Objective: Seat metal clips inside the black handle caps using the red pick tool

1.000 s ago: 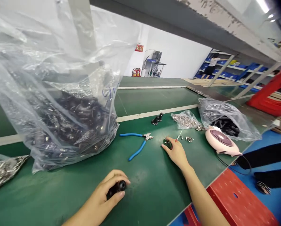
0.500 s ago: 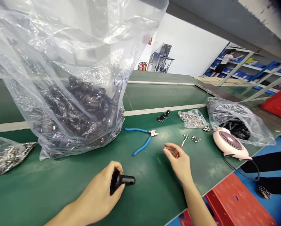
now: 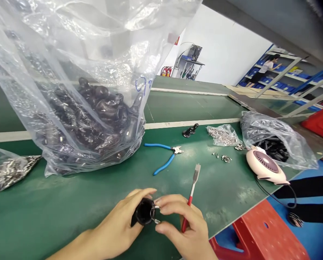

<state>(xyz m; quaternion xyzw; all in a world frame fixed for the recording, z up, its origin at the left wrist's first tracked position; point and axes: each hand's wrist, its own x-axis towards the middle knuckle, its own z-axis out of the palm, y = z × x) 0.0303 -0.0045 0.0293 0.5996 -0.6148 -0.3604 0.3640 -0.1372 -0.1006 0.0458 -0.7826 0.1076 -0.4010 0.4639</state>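
Observation:
My left hand [image 3: 120, 225] is wrapped round a black hollow part [image 3: 144, 212], its round open end facing up toward me. Between the thumb and fingers of my right hand [image 3: 181, 220], a small bent metal clip [image 3: 153, 213] is held at the rim of that opening. A red-handled tool [image 3: 189, 200] with a flat silver tip is also gripped in my right hand, pointing up and away. Beyond my hands lie blue-handled pliers [image 3: 167, 155] with spread handles. Loose metal clips [image 3: 225, 158] sit farther right on the green table [image 3: 118, 187].
A large clear bag of black parts [image 3: 96, 119] stands at the left, with a bag of metal pieces [image 3: 9, 173] beside it. Toward the right are a bag of clips [image 3: 223, 135], a pink fan [image 3: 266, 164] and a red stool [image 3: 272, 231]. A person [image 3: 266, 68] stands at the far shelves.
My right hand has come left and nearer with a clip and the red-handled tool, meeting the black part. My left hand has turned that part so its opening faces me.

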